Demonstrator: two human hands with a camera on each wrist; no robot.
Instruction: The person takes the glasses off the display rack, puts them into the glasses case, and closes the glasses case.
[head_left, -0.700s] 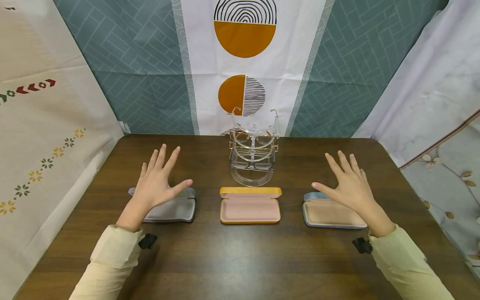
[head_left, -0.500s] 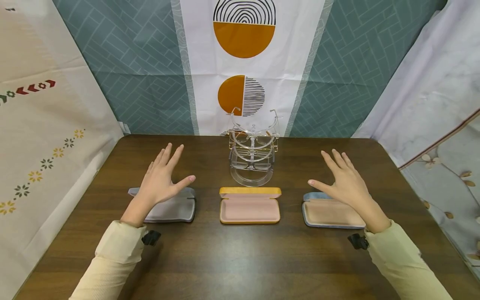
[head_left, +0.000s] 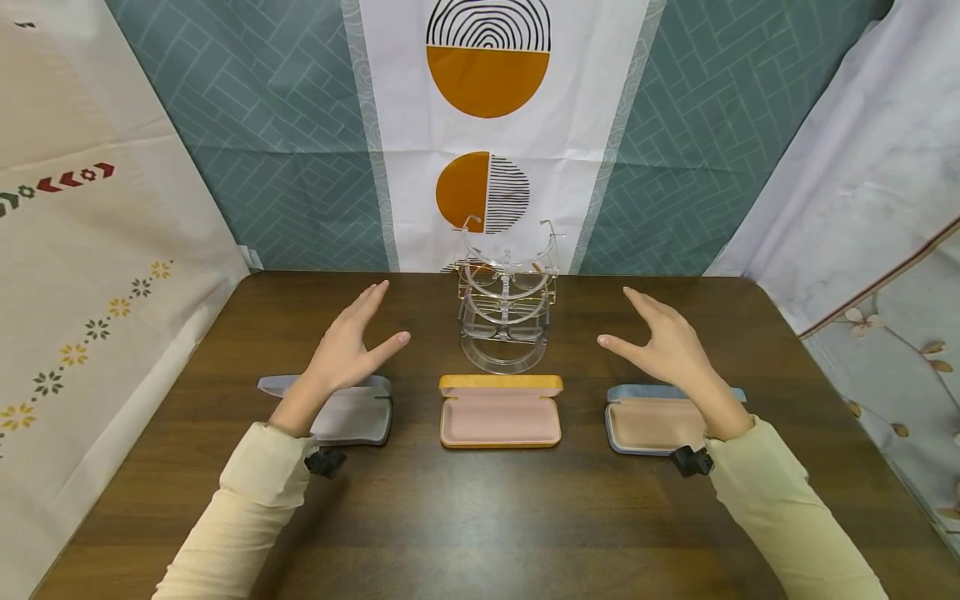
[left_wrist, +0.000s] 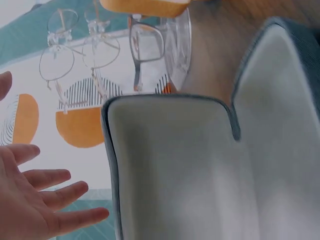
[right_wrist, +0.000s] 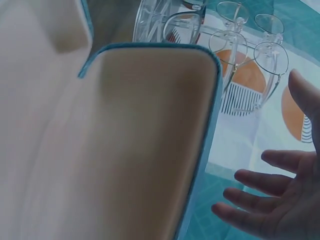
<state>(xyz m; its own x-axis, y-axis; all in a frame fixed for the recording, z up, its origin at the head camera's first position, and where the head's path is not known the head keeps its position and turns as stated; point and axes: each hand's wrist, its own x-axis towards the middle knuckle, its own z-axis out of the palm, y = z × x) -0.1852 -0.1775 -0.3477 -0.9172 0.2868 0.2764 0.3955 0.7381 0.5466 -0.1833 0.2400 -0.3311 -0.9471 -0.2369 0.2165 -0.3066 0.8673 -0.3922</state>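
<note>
My left hand hovers above the grey glasses case, fingers stretched out and thumb apart, holding nothing. Over the blue glasses case, which has a beige lining, my right hand is held the same way, also with nothing in it. Between them lies a yellow glasses case with a pink lining. All three cases have their lids raised and no glasses in them. Behind the yellow case stands a clear display stand bearing several pairs of glasses, seen sideways in both wrist views.
Everything stands on a dark brown wooden table. A patterned teal and white cloth hangs behind its far edge. Pale cloths hang along the left and right sides.
Both hands have moved inward toward the middle of the table, the left one rightward and the right one leftward. Their fingers have drawn closer together. The cases and stand have stayed put.
</note>
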